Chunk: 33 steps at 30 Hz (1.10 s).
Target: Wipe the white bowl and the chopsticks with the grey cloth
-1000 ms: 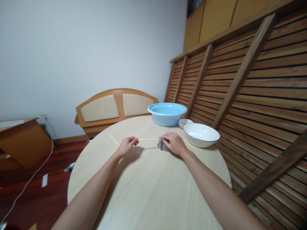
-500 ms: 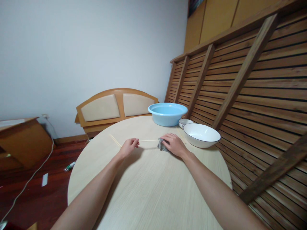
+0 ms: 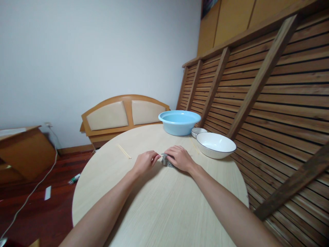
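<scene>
Over the middle of the round table [image 3: 159,202], my left hand [image 3: 146,162] pinches the end of a pale chopstick [image 3: 161,156], of which only a short piece shows. Wrapped round that stick is a grey cloth [image 3: 167,162], with my right hand [image 3: 180,158] closed on it. The two hands are almost touching. To the left of my left hand lies a pair of chopsticks [image 3: 124,151]. Another thin pale stick [image 3: 194,145] rests beyond my right hand, beside the white bowl [image 3: 216,145].
A light blue basin [image 3: 180,122] stands at the table's far edge, with a small patterned bowl [image 3: 198,131] against it. Wooden slats [image 3: 282,103] lean along the right side. Behind the table is a padded headboard [image 3: 125,115]. A cable [image 3: 38,187] runs across the floor.
My left hand has moved right, up to the cloth, and the long stretch of chopstick between the hands is now mostly hidden. My right hand and the cloth have shifted slightly left.
</scene>
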Each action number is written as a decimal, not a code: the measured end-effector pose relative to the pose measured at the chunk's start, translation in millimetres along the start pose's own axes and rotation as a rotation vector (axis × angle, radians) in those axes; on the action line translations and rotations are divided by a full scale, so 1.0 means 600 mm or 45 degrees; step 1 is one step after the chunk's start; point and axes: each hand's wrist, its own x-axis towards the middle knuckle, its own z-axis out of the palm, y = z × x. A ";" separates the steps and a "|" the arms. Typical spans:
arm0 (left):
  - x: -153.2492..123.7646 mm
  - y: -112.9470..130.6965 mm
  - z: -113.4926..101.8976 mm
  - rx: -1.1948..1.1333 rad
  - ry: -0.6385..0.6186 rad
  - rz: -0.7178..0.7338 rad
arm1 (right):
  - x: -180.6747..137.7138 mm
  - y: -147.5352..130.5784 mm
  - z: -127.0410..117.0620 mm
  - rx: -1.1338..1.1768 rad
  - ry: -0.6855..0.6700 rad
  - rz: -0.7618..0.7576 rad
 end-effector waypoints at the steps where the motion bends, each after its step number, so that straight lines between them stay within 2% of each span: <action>1: 0.000 -0.003 -0.003 0.038 0.015 0.026 | 0.001 0.001 -0.001 -0.001 0.001 0.004; 12: 0.002 -0.014 -0.022 0.187 0.062 0.139 | 0.005 0.004 -0.010 -0.013 0.012 0.050; 33: -0.005 -0.083 -0.050 0.190 0.110 0.011 | -0.011 0.050 -0.014 0.008 0.097 0.217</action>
